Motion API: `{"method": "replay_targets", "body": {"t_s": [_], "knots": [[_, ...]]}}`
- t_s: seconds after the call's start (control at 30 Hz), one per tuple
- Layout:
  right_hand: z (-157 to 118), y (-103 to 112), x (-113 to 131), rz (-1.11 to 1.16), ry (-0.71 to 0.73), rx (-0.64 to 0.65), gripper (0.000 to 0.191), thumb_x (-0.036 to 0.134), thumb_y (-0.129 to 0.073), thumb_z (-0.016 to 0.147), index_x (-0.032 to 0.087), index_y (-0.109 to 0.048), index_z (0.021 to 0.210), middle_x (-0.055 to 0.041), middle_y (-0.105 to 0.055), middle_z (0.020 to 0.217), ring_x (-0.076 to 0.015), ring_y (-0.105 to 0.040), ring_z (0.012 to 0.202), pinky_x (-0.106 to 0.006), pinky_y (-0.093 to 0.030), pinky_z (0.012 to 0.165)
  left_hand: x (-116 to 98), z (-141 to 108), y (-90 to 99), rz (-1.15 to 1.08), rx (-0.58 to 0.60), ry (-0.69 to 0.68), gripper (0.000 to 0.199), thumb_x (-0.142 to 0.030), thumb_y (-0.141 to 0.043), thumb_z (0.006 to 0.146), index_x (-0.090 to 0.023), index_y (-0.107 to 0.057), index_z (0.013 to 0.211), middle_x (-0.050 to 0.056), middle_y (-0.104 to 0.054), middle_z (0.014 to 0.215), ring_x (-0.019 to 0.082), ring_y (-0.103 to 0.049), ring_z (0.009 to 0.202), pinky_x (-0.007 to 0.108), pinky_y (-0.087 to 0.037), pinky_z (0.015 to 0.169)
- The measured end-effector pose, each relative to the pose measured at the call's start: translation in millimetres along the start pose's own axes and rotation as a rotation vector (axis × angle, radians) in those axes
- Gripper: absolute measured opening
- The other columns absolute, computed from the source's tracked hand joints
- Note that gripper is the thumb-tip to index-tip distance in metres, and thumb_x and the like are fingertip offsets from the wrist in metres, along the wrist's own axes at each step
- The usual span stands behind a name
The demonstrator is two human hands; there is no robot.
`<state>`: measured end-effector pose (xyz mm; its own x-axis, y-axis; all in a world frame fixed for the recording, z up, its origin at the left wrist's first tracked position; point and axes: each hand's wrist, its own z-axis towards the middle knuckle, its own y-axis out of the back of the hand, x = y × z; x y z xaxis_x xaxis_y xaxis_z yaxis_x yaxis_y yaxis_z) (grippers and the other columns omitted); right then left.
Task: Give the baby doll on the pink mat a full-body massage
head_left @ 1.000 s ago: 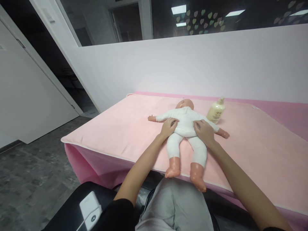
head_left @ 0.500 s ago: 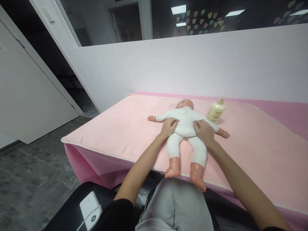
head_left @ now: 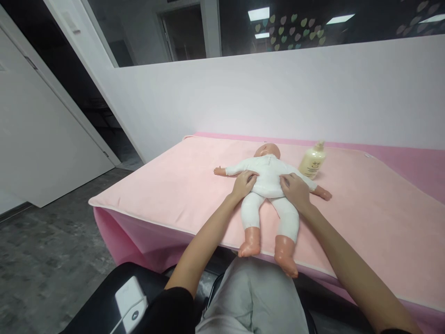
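Observation:
A baby doll (head_left: 268,178) in a white long-sleeved suit lies with its head away from me, arms spread and bare feet towards my lap. On the left side of its waist rests my left hand (head_left: 244,183), thumb inward and fingers curled around the side. My right hand (head_left: 295,189) is closed in the same way at the right side of the waist. Some fingertips of both hands are hidden. Beyond the doll's right-hand sleeve stands a pale yellow pump bottle (head_left: 312,161), apart from my hands.
A light pink blanket (head_left: 167,185) covers the table, with darker pink cloth (head_left: 121,236) hanging below its edge. Behind rises a white wall (head_left: 243,97) with a window. On a black chair (head_left: 104,297) at lower left lies a white device with a cable (head_left: 130,301).

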<state>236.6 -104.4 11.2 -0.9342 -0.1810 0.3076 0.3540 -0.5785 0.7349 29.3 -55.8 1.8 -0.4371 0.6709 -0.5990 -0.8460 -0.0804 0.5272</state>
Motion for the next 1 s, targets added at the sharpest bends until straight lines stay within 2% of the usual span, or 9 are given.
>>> {"method": "replay_targets", "body": {"t_s": [1.0], "knots": [[-0.6, -1.2, 0.1, 0.004, 0.004, -0.019, 0.031, 0.029, -0.043, 0.089, 0.017, -0.071, 0.094, -0.0093, -0.064, 0.086, -0.0196, -0.055, 0.081, -0.029, -0.035, 0.067, 1.3, -0.6, -0.7, -0.015, -0.012, -0.006, 0.02, -0.019, -0.048, 0.089, -0.018, -0.067, 0.093, 0.004, -0.071, 0.098, 0.017, -0.062, 0.089, 0.033, -0.048, 0.087]]}}
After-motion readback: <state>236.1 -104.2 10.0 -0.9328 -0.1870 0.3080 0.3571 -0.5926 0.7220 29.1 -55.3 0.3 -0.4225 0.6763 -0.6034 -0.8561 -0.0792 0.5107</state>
